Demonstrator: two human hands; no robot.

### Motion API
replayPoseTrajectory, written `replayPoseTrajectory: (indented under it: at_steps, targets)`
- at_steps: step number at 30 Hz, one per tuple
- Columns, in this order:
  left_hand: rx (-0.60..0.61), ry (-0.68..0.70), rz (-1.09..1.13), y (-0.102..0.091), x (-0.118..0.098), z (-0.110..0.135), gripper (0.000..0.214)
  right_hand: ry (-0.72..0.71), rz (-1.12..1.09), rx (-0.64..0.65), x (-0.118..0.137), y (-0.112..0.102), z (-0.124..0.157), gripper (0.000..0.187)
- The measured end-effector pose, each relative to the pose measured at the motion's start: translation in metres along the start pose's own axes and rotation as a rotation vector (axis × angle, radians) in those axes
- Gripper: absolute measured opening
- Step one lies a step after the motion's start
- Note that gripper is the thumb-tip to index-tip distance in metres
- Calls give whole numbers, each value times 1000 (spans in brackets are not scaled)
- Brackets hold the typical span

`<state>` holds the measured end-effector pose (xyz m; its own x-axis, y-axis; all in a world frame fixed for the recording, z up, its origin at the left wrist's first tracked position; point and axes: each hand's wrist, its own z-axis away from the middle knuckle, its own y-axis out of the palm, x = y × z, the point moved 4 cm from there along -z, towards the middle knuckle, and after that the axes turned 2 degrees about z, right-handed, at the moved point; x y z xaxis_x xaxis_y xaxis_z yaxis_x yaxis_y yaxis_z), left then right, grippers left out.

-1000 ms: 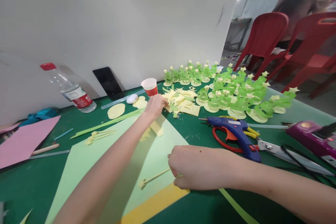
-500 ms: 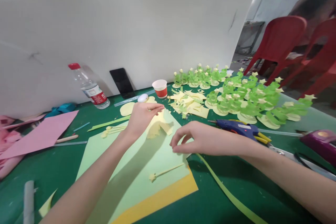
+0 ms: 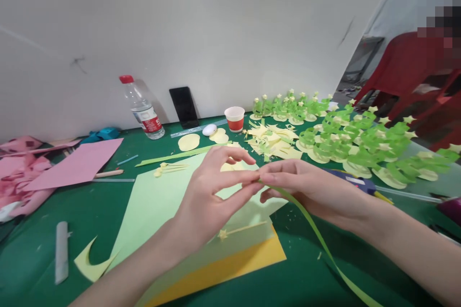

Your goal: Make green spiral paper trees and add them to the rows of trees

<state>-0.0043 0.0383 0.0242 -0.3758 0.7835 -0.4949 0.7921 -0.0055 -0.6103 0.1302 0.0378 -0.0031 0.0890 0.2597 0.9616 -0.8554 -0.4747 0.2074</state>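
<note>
My left hand and my right hand meet above a light green paper sheet. Both pinch the end of a long green paper strip, which trails down to the lower right over the green mat. Under my hands lies a thin yellow stick with a small star on the sheet, which overlaps a yellow sheet. Behind my fingers sits a pile of yellow and green paper scraps.
Many green spiral paper trees with yellow stars fill the right. A red paper cup, water bottle, black phone and yellow discs stand near the white wall. Pink paper lies left; a blue glue gun right. Red chairs stand beyond.
My left hand drew back from the scrap pile and met my right hand. My right hand lifted the green strip off the sheet. The view shifted so things slid right.
</note>
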Motion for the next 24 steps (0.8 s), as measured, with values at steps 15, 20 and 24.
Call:
replayPoseTrajectory:
  at_steps: [15, 20, 24]
  targets:
    - [28, -146, 147, 2, 2, -1, 10, 41, 272, 66, 4, -4, 3, 19]
    - [32, -216, 212, 4, 1, -1, 14, 43, 330, 53, 8, 0, 7, 17]
    - [31, -211, 219, 7, -1, 1, 20, 25, 303, -12, 6, 4, 7, 14]
